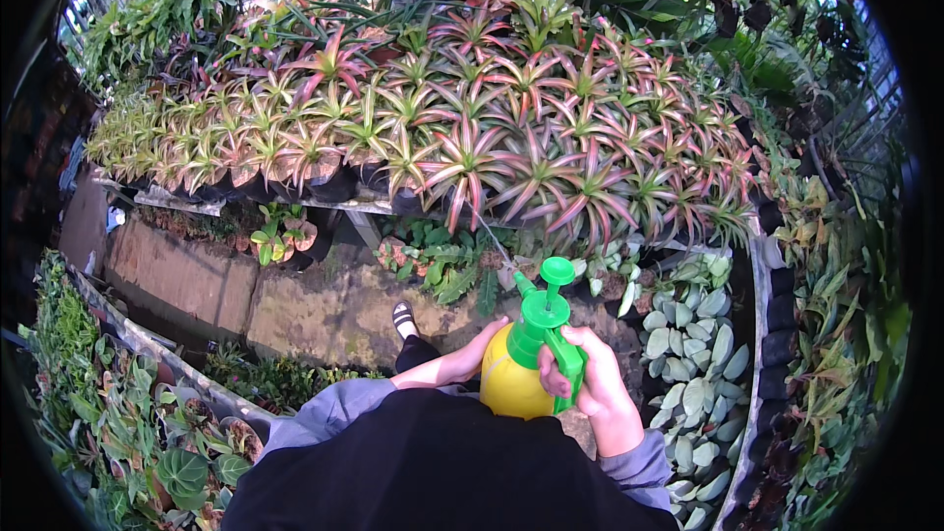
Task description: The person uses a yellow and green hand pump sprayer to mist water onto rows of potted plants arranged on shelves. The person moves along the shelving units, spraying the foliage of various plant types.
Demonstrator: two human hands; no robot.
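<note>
A hand pump sprayer (509, 377) with a yellow tank and a green top is held close in front of my body. My right hand (599, 383) is wrapped around its green trigger handle. Against the left side of the tank lies my left hand (476, 355), its fingertips hidden behind the yellow plastic. The green plunger knob (557, 271) stands raised above the collar. From the nozzle (522, 282), a thin stream of liquid (493, 237) runs forward to the front row of potted bromeliads (466, 155), which have pink and green striped leaves.
The bromeliads crowd a raised bench (354, 204). Below it are leafy plants (450, 265) and a paved path (310, 302), where my sandalled foot (404, 318) stands. Silvery-leaved plants (693, 391) grow at right, beside a bench edge (754, 354). Another planted bench (155, 339) curves along the left.
</note>
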